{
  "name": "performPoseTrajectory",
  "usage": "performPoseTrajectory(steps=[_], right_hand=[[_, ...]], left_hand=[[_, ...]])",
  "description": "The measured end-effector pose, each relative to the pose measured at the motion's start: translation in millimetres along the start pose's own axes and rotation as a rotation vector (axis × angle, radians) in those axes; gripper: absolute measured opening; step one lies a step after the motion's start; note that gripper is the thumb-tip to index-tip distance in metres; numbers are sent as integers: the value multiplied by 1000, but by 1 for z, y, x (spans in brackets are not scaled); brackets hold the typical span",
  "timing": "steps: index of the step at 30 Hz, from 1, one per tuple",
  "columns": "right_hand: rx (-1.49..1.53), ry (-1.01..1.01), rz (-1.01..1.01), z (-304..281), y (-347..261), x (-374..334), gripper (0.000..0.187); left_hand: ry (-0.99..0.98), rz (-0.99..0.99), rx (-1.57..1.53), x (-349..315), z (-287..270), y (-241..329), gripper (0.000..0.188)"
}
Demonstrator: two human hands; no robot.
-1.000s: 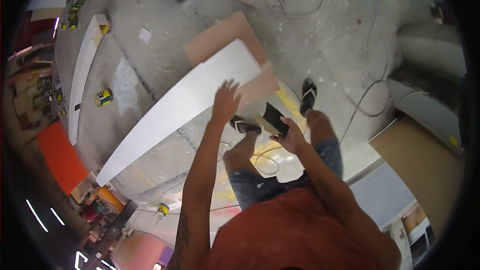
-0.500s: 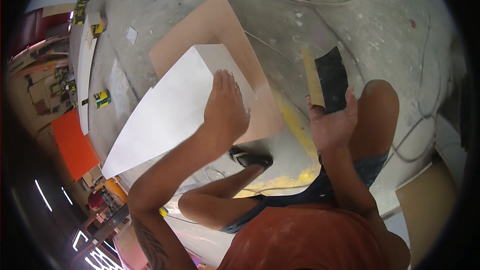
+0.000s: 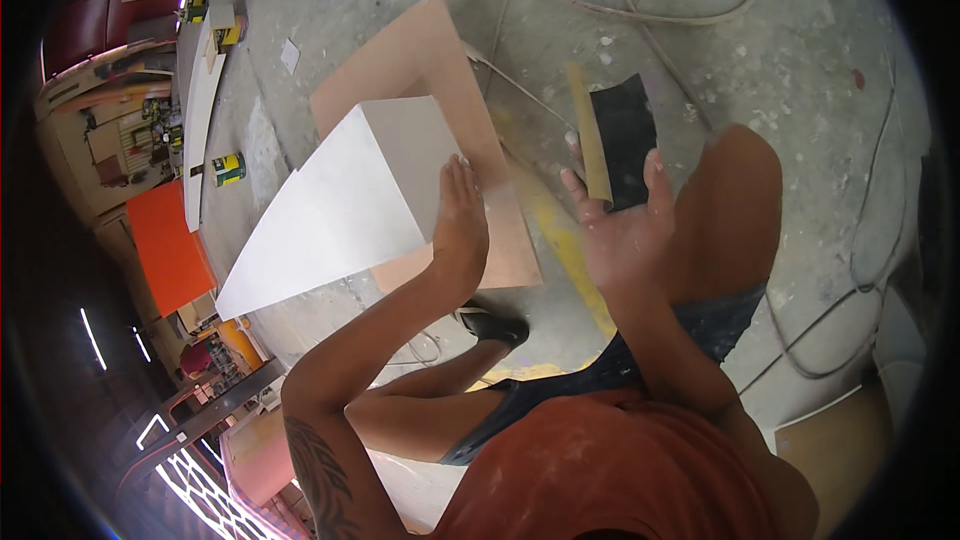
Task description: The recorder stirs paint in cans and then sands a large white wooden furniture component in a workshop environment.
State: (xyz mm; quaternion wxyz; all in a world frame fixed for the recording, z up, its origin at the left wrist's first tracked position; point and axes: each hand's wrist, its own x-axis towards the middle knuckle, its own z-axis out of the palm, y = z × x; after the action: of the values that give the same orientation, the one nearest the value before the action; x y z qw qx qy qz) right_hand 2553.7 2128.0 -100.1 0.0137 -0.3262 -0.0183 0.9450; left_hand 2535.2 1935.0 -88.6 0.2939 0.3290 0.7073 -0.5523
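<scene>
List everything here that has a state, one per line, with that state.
Brown board, lying flat
White tapered piece, lying partly over the board
Left hand, open, fingers together, at the piece's wide end
Black-and-tan sheet, bent, held up
Right hand, gripping the sheet's lower end
Light tubes, lit

A yellow-and-green can point(image 3: 229, 169) sits near an orange panel point(image 3: 168, 248).
</scene>
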Motion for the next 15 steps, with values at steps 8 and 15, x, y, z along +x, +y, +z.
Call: performPoseTrajectory(steps=[8,15], right_hand=[[39,-85,92,4,-17,18,36],[79,-170,319,8,-16,24,44]], left_hand=[[126,42,-180,-32,-14,5,49],[226,250,-1519,-84,-46,-46,32]])
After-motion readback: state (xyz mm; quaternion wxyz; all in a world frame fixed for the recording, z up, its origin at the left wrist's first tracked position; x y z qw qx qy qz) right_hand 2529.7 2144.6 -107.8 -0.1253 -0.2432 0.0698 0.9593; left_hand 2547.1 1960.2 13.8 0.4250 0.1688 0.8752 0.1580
